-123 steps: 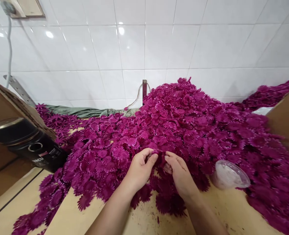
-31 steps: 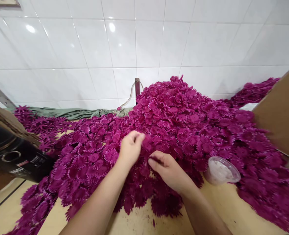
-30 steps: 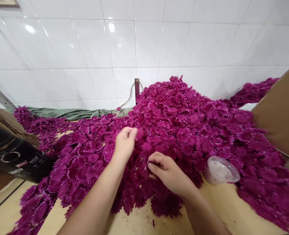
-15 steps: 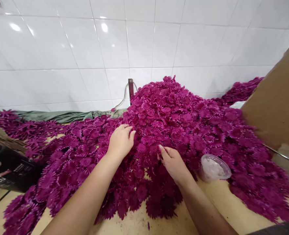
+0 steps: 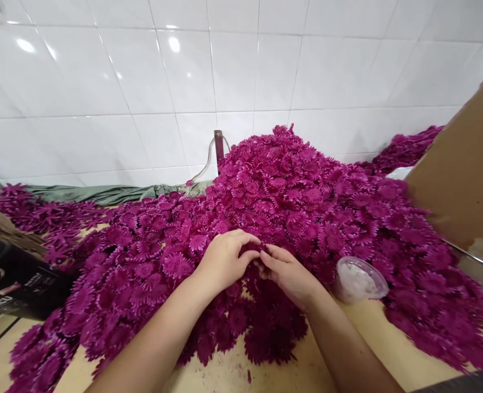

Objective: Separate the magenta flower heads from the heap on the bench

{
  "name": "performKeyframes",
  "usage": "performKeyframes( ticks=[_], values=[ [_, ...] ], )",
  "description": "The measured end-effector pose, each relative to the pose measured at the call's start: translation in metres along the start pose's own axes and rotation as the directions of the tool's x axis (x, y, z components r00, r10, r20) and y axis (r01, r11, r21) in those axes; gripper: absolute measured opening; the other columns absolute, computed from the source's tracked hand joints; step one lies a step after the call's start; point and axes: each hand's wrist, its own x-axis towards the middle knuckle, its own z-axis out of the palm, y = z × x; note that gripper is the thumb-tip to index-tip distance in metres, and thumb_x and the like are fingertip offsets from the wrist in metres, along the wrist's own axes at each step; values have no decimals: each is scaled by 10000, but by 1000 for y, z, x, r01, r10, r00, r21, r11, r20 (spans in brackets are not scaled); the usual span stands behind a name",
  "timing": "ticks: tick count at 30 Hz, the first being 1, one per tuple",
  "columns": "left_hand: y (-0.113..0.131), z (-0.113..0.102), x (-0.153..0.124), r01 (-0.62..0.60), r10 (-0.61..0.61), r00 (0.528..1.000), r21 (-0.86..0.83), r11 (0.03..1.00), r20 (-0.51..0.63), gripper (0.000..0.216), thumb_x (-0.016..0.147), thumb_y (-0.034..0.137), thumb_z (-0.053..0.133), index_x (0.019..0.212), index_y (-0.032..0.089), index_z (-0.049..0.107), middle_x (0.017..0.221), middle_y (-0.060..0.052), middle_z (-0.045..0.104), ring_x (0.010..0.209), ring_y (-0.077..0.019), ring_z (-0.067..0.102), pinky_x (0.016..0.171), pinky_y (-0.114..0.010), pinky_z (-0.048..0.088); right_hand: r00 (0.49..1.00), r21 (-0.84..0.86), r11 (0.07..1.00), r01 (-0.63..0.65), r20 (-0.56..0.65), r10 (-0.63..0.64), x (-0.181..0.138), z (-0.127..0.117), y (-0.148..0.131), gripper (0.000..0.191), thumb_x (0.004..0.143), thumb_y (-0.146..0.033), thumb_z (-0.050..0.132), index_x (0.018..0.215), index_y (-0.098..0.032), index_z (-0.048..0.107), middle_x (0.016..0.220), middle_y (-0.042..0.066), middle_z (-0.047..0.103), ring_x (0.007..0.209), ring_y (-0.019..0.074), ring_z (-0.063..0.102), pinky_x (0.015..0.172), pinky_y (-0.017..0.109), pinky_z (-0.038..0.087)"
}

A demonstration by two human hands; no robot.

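Observation:
A large heap of magenta artificial flower heads (image 5: 290, 185), round with fringed petals, spreads in front of me. My left hand (image 5: 225, 259) is closed, thumb and fingers curved round a magenta flower at the heap's near side. Its fingertips meet those of my right hand (image 5: 288, 273), which is also closed in a pinch. A bit of magenta shows between the fingertips of both hands; most of what they hold is hidden by the fingers. Darker flower heads (image 5: 272, 333) lie below the hands on the tan tabletop (image 5: 225, 376).
A clear plastic tub (image 5: 358, 279) with whitish contents stands right of my right hand. A cardboard box (image 5: 462, 164) leans at the right. At the left stands a black printed box (image 5: 16, 278). Green cloth (image 5: 102, 194) runs along the white tiled wall (image 5: 233, 71).
My left hand has drawn back from the heap, down and to the right, until its fingertips meet the right hand's. The right hand has turned slightly and stays nearly in place.

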Motion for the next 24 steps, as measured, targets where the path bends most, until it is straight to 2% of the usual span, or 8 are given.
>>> performKeyframes(
  ticks=[7, 10, 12, 15, 16, 18, 20, 24],
  values=[
    [2, 4, -1, -18, 20, 999, 67, 998, -32, 100, 744, 166, 506, 767, 211, 592, 819, -9, 631, 784, -162, 568, 716, -286, 427, 995, -147, 985, 92, 63, -83, -5, 1, -3, 265, 666, -407, 580, 732, -156, 524, 691, -24, 467, 613, 91, 370, 557, 226, 308],
    [3, 6, 4, 68, -60, 990, 56, 996, -126, 131, 769, 197, 460, 668, 201, 544, 684, 4, 608, 670, -152, 560, 648, -279, 414, 991, -186, 974, 127, 57, -119, -8, 6, -6, 274, 689, -422, 548, 642, -165, 465, 595, -43, 415, 555, 84, 342, 525, 224, 298],
    [-3, 3, 12, 190, -191, 951, -26, 981, -244, 154, 782, 206, 421, 653, 197, 505, 614, 12, 582, 609, -146, 551, 617, -273, 411, 991, -202, 970, 136, 37, -131, -12, 10, -7, 289, 709, -431, 520, 610, -177, 422, 545, -57, 364, 512, 78, 307, 495, 220, 287],
    [-22, -10, 27, 361, -418, 826, -214, 908, -379, 150, 792, 214, 378, 673, 195, 468, 558, 26, 546, 566, -142, 549, 620, -281, 428, 991, -264, 955, 136, 45, -129, -18, 12, -6, 260, 727, -411, 499, 629, -176, 446, 568, -44, 393, 532, 88, 339, 525, 228, 330],
    [-28, -16, 32, 368, -430, 806, -225, 902, -406, 128, 784, 224, 397, 682, 192, 468, 572, 23, 544, 582, -147, 552, 644, -294, 436, 990, -291, 946, 141, 42, -135, -19, 12, -5, 246, 727, -400, 500, 640, -172, 465, 596, -32, 424, 561, 96, 369, 556, 235, 351],
    [-37, -24, 38, 336, -371, 825, -159, 928, -426, 39, 738, 205, 465, 748, 182, 494, 690, -5, 561, 689, -169, 565, 707, -324, 446, 986, -319, 934, 160, 12, -165, -19, 8, -5, 221, 713, -381, 513, 653, -169, 492, 654, -9, 477, 622, 113, 413, 608, 246, 375],
    [-38, -27, 40, 286, -272, 845, -41, 957, -460, 187, 675, 141, 521, 860, 168, 521, 866, -47, 547, 867, -200, 545, 811, -356, 429, 984, -294, 941, 164, -14, -176, -15, 4, -6, 205, 697, -374, 522, 684, -169, 511, 668, -6, 495, 634, 118, 431, 611, 249, 382],
    [-17, -19, 27, 151, -89, 879, 97, 984, -469, 258, 683, 70, 491, 920, 146, 561, 971, -88, 518, 995, -213, 491, 907, -360, 383, 967, -316, 932, 179, -120, -227, -5, -1, -9, 214, 680, -348, 509, 786, -164, 531, 604, -32, 450, 558, 106, 396, 542, 236, 351]
  ],
)
